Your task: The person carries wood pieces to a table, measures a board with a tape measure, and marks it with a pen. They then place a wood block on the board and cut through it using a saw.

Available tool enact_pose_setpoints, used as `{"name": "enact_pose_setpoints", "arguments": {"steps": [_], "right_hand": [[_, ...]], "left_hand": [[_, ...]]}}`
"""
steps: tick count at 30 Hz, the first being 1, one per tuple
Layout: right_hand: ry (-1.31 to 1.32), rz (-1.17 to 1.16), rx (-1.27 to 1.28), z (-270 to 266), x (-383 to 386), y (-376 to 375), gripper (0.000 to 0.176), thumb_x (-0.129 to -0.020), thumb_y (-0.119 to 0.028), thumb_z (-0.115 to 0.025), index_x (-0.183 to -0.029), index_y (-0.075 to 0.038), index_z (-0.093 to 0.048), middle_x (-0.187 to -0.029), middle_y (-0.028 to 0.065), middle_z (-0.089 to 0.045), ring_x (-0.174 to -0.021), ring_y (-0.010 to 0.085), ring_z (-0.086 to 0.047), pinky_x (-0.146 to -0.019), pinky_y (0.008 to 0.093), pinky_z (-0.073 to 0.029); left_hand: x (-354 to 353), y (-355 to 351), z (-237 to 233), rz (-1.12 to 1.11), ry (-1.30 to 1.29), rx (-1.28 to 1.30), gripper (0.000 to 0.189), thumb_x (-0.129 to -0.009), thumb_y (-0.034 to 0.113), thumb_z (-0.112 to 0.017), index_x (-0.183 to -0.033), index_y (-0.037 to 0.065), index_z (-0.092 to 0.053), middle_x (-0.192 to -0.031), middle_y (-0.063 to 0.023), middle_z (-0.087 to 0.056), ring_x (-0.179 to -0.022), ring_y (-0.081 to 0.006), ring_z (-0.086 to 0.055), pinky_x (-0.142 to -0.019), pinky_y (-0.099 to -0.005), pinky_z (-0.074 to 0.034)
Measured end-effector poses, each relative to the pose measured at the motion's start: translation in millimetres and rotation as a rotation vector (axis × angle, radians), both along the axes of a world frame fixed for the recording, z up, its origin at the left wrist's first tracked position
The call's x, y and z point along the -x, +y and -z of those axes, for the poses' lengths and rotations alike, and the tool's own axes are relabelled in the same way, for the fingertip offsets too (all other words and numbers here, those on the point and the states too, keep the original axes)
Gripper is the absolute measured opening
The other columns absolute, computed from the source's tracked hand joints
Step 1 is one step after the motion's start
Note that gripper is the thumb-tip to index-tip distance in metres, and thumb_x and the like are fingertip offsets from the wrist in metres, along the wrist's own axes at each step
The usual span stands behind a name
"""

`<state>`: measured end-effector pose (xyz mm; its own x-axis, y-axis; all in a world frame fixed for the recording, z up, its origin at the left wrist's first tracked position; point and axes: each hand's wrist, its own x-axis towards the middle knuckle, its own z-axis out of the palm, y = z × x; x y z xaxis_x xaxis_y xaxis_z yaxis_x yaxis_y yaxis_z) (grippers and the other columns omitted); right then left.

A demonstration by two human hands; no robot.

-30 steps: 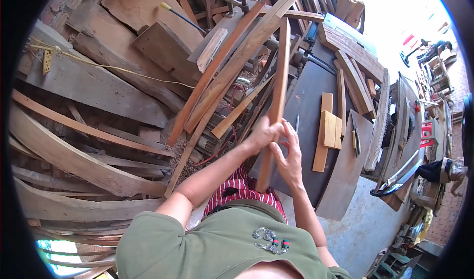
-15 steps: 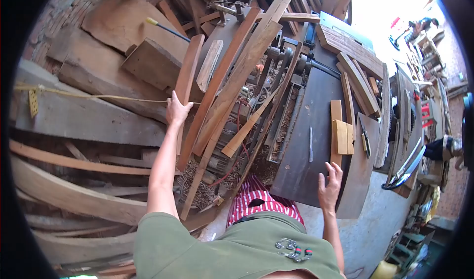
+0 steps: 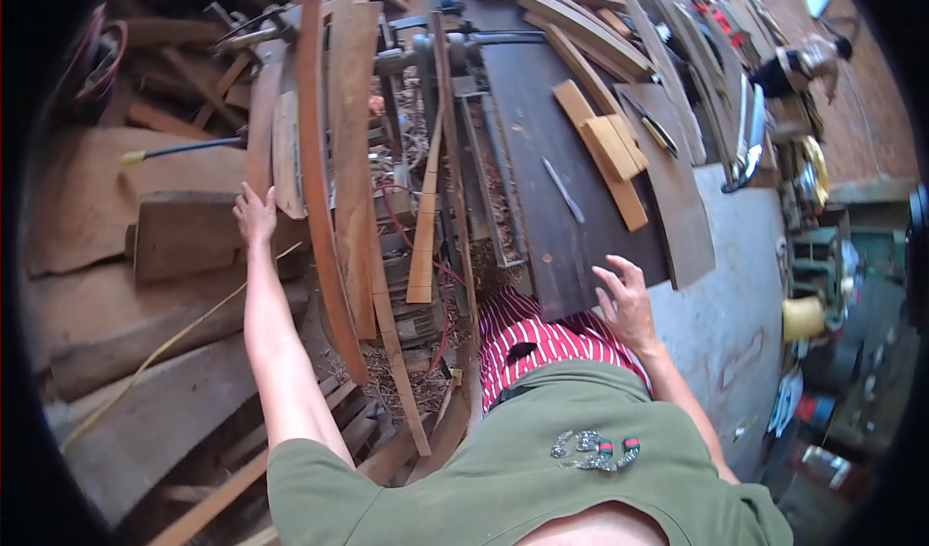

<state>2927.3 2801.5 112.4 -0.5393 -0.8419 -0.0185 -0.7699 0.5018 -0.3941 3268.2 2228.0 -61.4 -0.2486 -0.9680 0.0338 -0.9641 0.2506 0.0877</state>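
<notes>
My left hand (image 3: 254, 215) reaches forward at the left, its fingers apart at the near end of a reddish-brown wooden plank (image 3: 260, 130). The fingertips seem to touch that end. A shorter, weathered wood piece (image 3: 287, 154) lies just right of it. Further right run a long curved board (image 3: 315, 130) and a wider, paler board (image 3: 352, 169). My right hand (image 3: 629, 304) hovers near the edge of the dark metal machine table (image 3: 523, 149), fingers loosely bent and apart, holding nothing. Nearest to it are a wooden block (image 3: 615, 146) on a wood strip (image 3: 576, 106) and a thin pale sliver (image 3: 563, 190).
A dark-handled tool (image 3: 658, 135) lies on a grey board (image 3: 677, 198). A yellow strap (image 3: 155, 353) crosses big slabs (image 3: 87, 198) at left. A blue rod with a yellow end (image 3: 184, 149) lies above. Another person (image 3: 808, 67) bends over at upper right.
The view has turned, so the machine appears further left. The plank under my left hand has shifted away, and the hand is now at its near end. My right hand stays empty.
</notes>
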Motion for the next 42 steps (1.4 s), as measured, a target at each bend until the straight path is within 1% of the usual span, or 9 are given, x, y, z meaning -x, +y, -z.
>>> {"name": "enact_pose_setpoints", "arguments": {"steps": [8,12,15,18,21,24,31,36,42], "right_hand": [[0.208,0.091,0.091,22.0,66.9,-35.7,0.052,-0.08,-0.011,-0.07,-0.129,-0.004,-0.055,-0.126,0.0191,-0.052,-0.116,0.0387,-0.051,-0.1,0.045,-0.042],[0.326,0.203,0.114,42.4,130.9,-84.9,0.067,-0.084,-0.028,-0.071,-0.14,-0.006,-0.044,-0.131,0.0207,-0.049,-0.122,0.0393,-0.046,-0.103,0.0461,-0.04],[0.464,0.276,-0.025,60.8,163.0,-104.1,0.067,-0.085,-0.031,-0.068,-0.142,-0.008,-0.042,-0.137,0.0214,-0.045,-0.128,0.0389,-0.044,-0.105,0.046,-0.04],[0.334,0.214,-0.186,63.1,179.2,-109.1,0.062,-0.088,-0.031,-0.065,-0.141,-0.01,-0.043,-0.135,0.0211,-0.051,-0.121,0.0401,-0.053,-0.099,0.049,-0.046],[0.343,0.311,0.041,37.7,172.6,-95.4,0.046,-0.089,-0.02,-0.062,-0.132,-0.008,-0.052,-0.112,0.017,-0.067,-0.087,0.0413,-0.068,-0.079,0.048,-0.056],[0.437,0.195,0.241,5.9,138.5,-62.2,0.041,-0.088,-0.012,-0.061,-0.128,-0.005,-0.055,-0.112,0.0179,-0.067,-0.088,0.0393,-0.068,-0.077,0.0437,-0.057],[0.253,-0.132,0.253,21.5,73.3,16.9,0.038,-0.083,-0.007,-0.063,-0.121,0.0,-0.061,-0.111,0.0174,-0.068,-0.095,0.0316,-0.069,-0.081,0.0399,-0.054],[-0.103,-0.21,0.299,31.4,80.2,35.9,0.028,-0.083,-0.017,-0.068,-0.107,-0.002,-0.067,-0.11,0.0159,-0.068,-0.106,0.0339,-0.064,-0.09,0.042,-0.051],[0.265,0.343,0.272,66.6,197.1,37.3,0.048,-0.089,-0.027,-0.064,-0.129,-0.002,-0.056,-0.132,0.022,-0.054,-0.126,0.0388,-0.046,-0.107,0.0459,-0.037]], "left_hand": [[10.8,12.1,-38.0,-0.039,-0.022,-0.215,0.07,-0.094,0.054,-0.048,-0.15,0.014,-0.034,-0.147,-0.017,-0.04,-0.135,-0.0406,-0.036,-0.112,-0.0476,-0.03],[26.2,57.2,-47.5,0.222,0.427,0.19,0.055,-0.092,0.032,-0.06,-0.14,0.008,-0.047,-0.136,-0.0216,-0.046,-0.128,-0.0362,-0.041,-0.109,-0.0458,-0.032],[56.0,137.9,-79.2,0.344,0.555,0.13,0.052,-0.092,0.028,-0.061,-0.138,0.008,-0.049,-0.135,-0.0185,-0.044,-0.127,-0.0347,-0.041,-0.109,-0.0456,-0.032],[81.6,213.7,-99.4,0.38,0.568,0.042,0.048,-0.092,0.024,-0.062,-0.137,0.01,-0.051,-0.134,-0.0167,-0.046,-0.128,-0.0326,-0.042,-0.109,-0.0427,-0.033],[110.4,282.6,-122.3,0.419,0.625,-0.128,0.043,-0.091,0.021,-0.063,-0.132,0.011,-0.056,-0.132,-0.0142,-0.049,-0.126,-0.0303,-0.045,-0.107,-0.0416,-0.036],[147.0,334.7,-125.4,0.578,0.781,-0.309,0.038,-0.092,0.017,-0.062,-0.128,0.009,-0.058,-0.123,-0.0134,-0.057,-0.114,-0.0259,-0.056,-0.096,-0.0375,-0.047],[270.6,451.5,-118.2,0.116,1.181,-1.567,0.054,-0.102,0.035,-0.05,-0.142,0.001,-0.039,-0.123,-0.0148,-0.06,-0.103,-0.0224,-0.064,-0.09,-0.0335,-0.054],[304.6,492.5,-77.3,-0.088,1.233,-1.366,0.042,-0.097,0.028,-0.061,-0.125,-0.001,-0.049,-0.107,-0.0113,-0.065,-0.093,-0.0191,-0.068,-0.077,-0.0316,-0.058],[320.0,472.9,-79.3,-0.082,1.179,-1.189,0.039,-0.097,0.023,-0.061,-0.124,-0.002,-0.05,-0.11,-0.0126,-0.064,-0.091,-0.0194,-0.068,-0.074,-0.0335,-0.06]]}}
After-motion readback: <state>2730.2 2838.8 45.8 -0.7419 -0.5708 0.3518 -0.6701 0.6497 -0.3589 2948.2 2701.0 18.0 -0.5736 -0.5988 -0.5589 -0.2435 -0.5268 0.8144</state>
